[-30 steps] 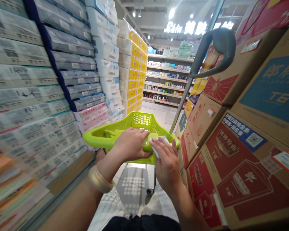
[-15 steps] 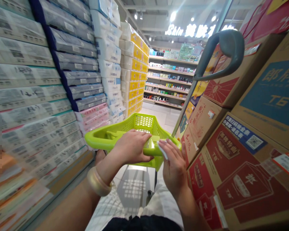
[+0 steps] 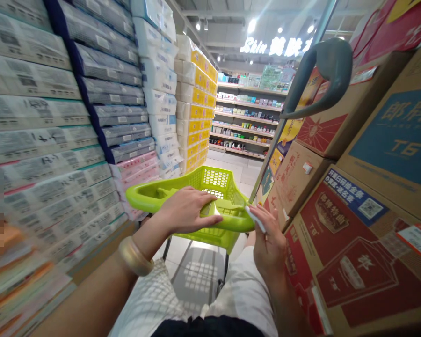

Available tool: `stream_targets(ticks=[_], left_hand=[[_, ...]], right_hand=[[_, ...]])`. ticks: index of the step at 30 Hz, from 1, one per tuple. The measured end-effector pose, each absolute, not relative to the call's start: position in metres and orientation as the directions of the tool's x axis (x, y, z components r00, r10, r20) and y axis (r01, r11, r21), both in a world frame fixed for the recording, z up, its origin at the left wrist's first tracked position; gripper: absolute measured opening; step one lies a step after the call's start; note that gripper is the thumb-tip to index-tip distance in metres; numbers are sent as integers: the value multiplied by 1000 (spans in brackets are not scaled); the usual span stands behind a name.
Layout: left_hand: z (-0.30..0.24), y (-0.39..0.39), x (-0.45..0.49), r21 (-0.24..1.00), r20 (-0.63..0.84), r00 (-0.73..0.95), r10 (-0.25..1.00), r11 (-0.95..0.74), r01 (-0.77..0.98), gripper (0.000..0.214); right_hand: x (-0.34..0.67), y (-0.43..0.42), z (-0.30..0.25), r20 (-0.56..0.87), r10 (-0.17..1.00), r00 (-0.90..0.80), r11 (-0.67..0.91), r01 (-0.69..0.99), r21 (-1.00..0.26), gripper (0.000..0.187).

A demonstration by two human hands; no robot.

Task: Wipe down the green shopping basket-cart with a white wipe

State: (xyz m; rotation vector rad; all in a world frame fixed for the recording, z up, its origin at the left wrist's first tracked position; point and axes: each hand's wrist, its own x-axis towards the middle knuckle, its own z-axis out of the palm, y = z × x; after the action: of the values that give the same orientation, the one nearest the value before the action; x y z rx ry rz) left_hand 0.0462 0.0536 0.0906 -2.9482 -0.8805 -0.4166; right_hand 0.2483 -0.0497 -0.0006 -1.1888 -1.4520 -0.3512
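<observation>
A lime-green plastic shopping cart [image 3: 224,241] stands in front of me, its perforated basket facing away. My left hand [image 3: 187,208] lies over the middle of the cart handle [image 3: 145,199], fingers curled over the far side and thumb along the near side. A gold-coloured bangle [image 3: 135,256] circles the left wrist. At the handle's right end, my right hand [image 3: 269,236] holds a folded white wipe [image 3: 255,220] under its fingers, at the edge of the green plastic. The cart's basket holds nothing that I can see.
Packs of paper goods [image 3: 35,112] are stacked high on the left, with yellow-and-white packs [image 3: 196,103] beyond. Printed cartons [image 3: 358,252] stand close on the right. A metal pole with a grey loop handle [image 3: 342,70] rises before them. Stocked shelves [image 3: 245,112] stand ahead.
My right hand has slid right with the wipe, to the end of the handle. My left hand has moved slightly left. The cart's basket has swung a little to the right.
</observation>
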Motion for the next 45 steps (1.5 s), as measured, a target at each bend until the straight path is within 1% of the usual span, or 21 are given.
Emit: stream_targets(ticks=[2, 3, 4, 7, 9, 11, 14, 16, 18, 20, 22, 24, 26, 28, 29, 33, 35, 37, 41, 43, 45], left_hand=[[92, 56, 45, 54, 263, 807, 529, -843, 535, 64], [92, 58, 44, 60, 261, 809, 526, -846, 530, 63], [92, 59, 43, 65, 259, 813, 522, -849, 524, 62], [93, 60, 41, 75, 253, 822, 509, -858, 508, 59], [93, 60, 39, 81, 255, 829, 497, -866, 494, 58], [93, 60, 36, 85, 262, 837, 480, -876, 476, 58], [93, 61, 30, 99, 264, 853, 450, -892, 440, 57], [92, 65, 24, 116, 265, 861, 434, -901, 418, 54], [91, 72, 17, 142, 279, 862, 423, -906, 399, 52], [91, 80, 9, 178, 331, 837, 436, -900, 398, 52], [92, 84, 4, 205, 423, 761, 492, -870, 449, 54], [95, 80, 5, 234, 508, 662, 551, -828, 510, 54], [98, 67, 14, 314, 544, 588, 599, -795, 519, 53], [102, 46, 28, 439, 525, 562, 639, -769, 465, 51], [103, 35, 35, 480, 507, 568, 648, -760, 439, 50], [104, 3, 58, 533, 455, 627, 633, -757, 377, 47], [102, -2, 63, 568, 457, 611, 646, -741, 357, 44], [99, -2, 63, 613, 454, 591, 667, -715, 337, 40], [93, 3, 58, 682, 389, 598, 701, -655, 325, 28], [91, 6, 54, 672, 355, 604, 714, -644, 366, 25], [90, 9, 49, 637, 334, 611, 718, -650, 415, 26]], right_hand=[[252, -50, -4, 845, 463, 268, 447, 753, -484, 29], [251, -51, -6, 839, 474, 268, 455, 741, -494, 29], [248, -53, -7, 843, 481, 240, 470, 742, -479, 29], [240, -57, -7, 878, 468, 104, 533, 759, -374, 30], [241, -56, -8, 893, 443, 84, 571, 741, -353, 30], [246, -53, -9, 879, 442, 180, 574, 696, -432, 27], [252, -52, -13, 787, 488, 378, 535, 583, -612, 24], [248, -56, -15, 760, 517, 393, 530, 550, -645, 24], [240, -62, -16, 786, 522, 330, 558, 565, -608, 23], [232, -66, -16, 824, 506, 253, 599, 585, -547, 24], [228, -66, -15, 851, 485, 199, 631, 594, -499, 23], [227, -63, -14, 856, 480, 189, 632, 603, -487, 23], [226, -60, -15, 851, 480, 212, 612, 614, -498, 23], [221, -61, -17, 859, 469, 206, 615, 621, -485, 26], [218, -63, -18, 870, 459, 181, 631, 623, -462, 28], [207, -68, -28, 908, 418, 24, 705, 622, -341, 39], [209, -63, -34, 918, 397, 7, 708, 634, -311, 38], [213, -54, -39, 923, 382, 52, 684, 656, -320, 34], [208, -40, -41, 892, 409, 190, 620, 659, -425, 34], [201, -37, -42, 885, 431, 175, 647, 623, -438, 36], [198, -33, -43, 891, 437, 125, 694, 583, -422, 38]])
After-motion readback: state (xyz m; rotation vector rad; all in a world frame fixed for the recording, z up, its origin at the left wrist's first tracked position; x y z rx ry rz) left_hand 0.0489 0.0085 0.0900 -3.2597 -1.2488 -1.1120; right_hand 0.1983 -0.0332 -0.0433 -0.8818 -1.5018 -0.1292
